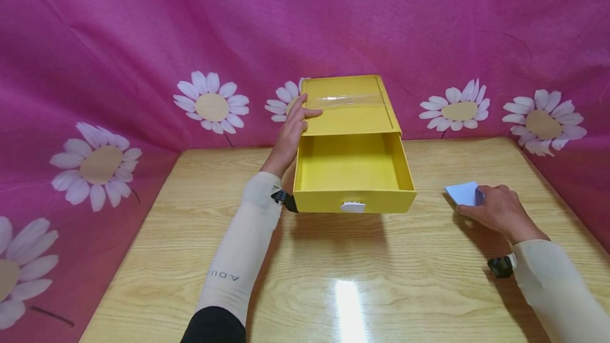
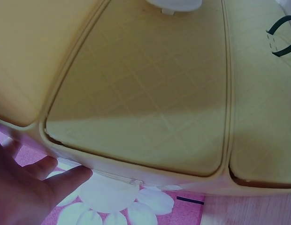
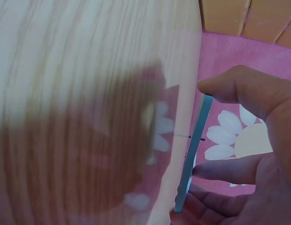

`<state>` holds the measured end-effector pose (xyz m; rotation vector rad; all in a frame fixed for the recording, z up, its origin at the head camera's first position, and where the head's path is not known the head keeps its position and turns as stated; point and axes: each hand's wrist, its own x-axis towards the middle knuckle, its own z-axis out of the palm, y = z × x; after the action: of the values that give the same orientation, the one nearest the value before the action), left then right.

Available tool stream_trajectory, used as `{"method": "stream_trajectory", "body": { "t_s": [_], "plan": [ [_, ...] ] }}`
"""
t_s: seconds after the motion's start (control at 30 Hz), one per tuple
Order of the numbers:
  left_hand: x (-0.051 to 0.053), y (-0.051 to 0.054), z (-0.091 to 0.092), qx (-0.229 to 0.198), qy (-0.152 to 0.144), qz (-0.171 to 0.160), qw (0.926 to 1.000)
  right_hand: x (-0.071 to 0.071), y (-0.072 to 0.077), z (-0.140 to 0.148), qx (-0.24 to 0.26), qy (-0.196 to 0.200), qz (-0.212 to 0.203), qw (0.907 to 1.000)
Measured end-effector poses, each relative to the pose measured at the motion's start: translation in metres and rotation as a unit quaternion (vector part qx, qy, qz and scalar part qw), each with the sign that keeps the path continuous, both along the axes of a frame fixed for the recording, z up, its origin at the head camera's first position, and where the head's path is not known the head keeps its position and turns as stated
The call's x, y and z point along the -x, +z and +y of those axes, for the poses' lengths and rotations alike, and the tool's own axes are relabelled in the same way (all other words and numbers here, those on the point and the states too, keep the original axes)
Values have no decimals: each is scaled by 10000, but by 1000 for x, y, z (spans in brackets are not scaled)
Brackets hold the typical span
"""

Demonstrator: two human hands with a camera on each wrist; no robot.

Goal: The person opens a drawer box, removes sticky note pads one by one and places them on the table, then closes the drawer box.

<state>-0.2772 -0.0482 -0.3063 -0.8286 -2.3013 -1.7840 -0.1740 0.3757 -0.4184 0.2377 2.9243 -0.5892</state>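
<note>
A yellow drawer unit [image 1: 350, 113] stands near the middle back of the table. Its top drawer [image 1: 354, 200] is pulled out toward me, the yellow floor inside showing. On the unit's upper left edge rests my left hand [image 1: 288, 136], fingers extended; the left wrist view shows that hand [image 2: 37, 185] beside the unit's panelled side [image 2: 141, 89]. To the right, my right hand [image 1: 505, 209] pinches a light-blue square pad of paper [image 1: 463, 193] just above the table. In the right wrist view, thumb and fingers hold the pad [image 3: 195, 145] by its edges.
Clear tape [image 1: 350, 100] crosses the unit's top. A white handle [image 1: 352, 207] sticks out of the drawer front. The wooden table [image 1: 200, 216] carries a bright reflection near its front. Pink cloth with daisies [image 1: 333, 20] hangs behind and at both sides.
</note>
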Motion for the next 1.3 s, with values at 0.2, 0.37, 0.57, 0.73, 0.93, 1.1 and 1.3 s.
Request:
{"method": "stream_trajectory", "body": {
  "t_s": [0.2,0.37,0.57,0.73,0.93,1.1,1.3],
  "plan": [
    [0,-1,0,43,58,13,10000,0,-4,4,3,40,17,10000],
    [0,-1,0,19,74,8,10000,1,-7,7,-43,102,66,9999],
    [0,-1,0,24,71,9,10000,3,-9,9,-46,42,-41,10000],
    [0,-1,0,51,41,44,10000,3,-11,12,26,-62,-164,9998],
    [0,-1,-1,31,0,81,10000,3,-13,12,-13,-67,-98,9999],
    [1,-1,-1,12,13,70,10000,3,-14,12,-29,-89,-54,9999],
    [1,-1,-1,8,-4,97,10000,3,-16,12,-71,-96,-31,9999]
  ]
}}
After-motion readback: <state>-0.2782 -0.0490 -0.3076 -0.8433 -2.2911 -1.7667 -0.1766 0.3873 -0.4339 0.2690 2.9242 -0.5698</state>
